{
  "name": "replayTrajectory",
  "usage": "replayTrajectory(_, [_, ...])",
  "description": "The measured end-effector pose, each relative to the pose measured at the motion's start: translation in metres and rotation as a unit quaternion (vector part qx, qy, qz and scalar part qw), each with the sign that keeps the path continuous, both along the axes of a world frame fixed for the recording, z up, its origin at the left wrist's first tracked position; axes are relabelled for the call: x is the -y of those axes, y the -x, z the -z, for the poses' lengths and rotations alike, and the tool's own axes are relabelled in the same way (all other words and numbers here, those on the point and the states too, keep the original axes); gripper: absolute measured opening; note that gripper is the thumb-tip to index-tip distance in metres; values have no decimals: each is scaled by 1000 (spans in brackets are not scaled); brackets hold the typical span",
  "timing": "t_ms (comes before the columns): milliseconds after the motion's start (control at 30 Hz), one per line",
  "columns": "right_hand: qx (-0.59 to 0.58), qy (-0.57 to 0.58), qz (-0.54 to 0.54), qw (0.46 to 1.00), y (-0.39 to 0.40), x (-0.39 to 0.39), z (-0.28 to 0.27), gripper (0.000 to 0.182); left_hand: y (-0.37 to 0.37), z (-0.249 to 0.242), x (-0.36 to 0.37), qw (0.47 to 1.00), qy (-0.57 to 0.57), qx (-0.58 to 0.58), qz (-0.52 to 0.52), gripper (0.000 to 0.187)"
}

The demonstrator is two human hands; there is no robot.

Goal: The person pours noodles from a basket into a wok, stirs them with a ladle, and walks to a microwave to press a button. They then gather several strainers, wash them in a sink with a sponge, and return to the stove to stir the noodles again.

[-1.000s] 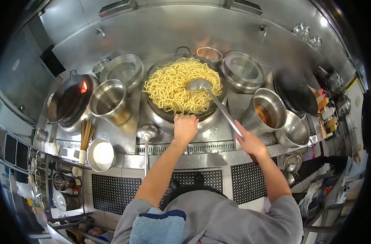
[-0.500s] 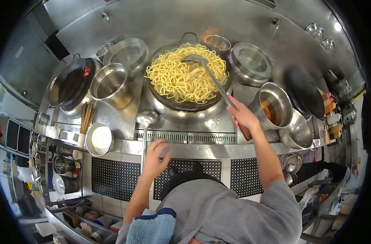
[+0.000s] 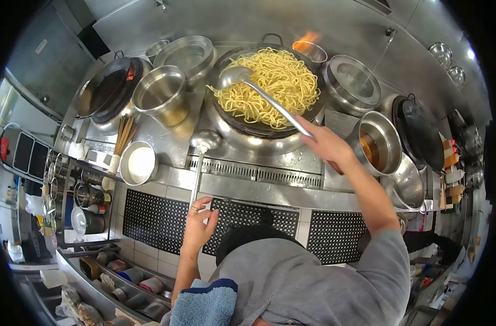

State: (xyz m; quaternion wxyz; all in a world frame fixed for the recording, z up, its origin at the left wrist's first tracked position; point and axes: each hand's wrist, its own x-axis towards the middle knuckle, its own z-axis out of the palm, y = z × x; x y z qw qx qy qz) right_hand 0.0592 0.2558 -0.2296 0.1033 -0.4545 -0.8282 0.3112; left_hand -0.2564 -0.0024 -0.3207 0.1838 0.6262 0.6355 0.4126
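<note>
My right hand [image 3: 332, 146] is wrapped around the handle of a metal ladle [image 3: 235, 77]. The ladle's head rests over the left part of a heap of yellow noodles [image 3: 275, 92], which fills a big dark wok [image 3: 320, 113]. At the counter's front edge my left hand [image 3: 198, 225] has its fingers loosely bent and the thumb apart. It overlaps the lower handle of a second ladle [image 3: 206, 139], whose bowl lies on the steel counter in front of the wok.
A deep metal pot [image 3: 160, 95] and a bowl of white contents [image 3: 139, 164] stand left. A pot with brown liquid [image 3: 376, 144] and a colander [image 3: 404, 185] are right. Flames [image 3: 308, 41] rise behind the wok. A bundle of sticks [image 3: 124, 138] stands near the white bowl.
The held ladle's head has swung left across the noodles, turning its rounded side into view. My left hand has drawn slightly left and down, over the second ladle's handle. The camera view has shifted.
</note>
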Motion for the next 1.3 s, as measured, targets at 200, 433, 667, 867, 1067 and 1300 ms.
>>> replayTrajectory(200, [115,-59,41,991,-41,76,-64,62,46,12,15,999,25,4,24,18])
replayTrajectory(433, [119,-137,66,981,-66,129,-69,62,70,19,15,997,31,24,61,19])
replayTrajectory(667, [128,59,169,975,-29,95,-35,56,49,4,15,993,9,2,114,14])
replayTrajectory(867, [57,23,145,987,-53,60,25,58,53,20,44,995,34,68,-60,16])
replayTrajectory(1067, [-193,259,187,928,-54,35,-20,59,31,14,45,996,36,54,-64,26])
replayTrajectory(1300, [-333,216,222,890,-11,-36,31,57,16,6,46,998,26,32,-45,19])
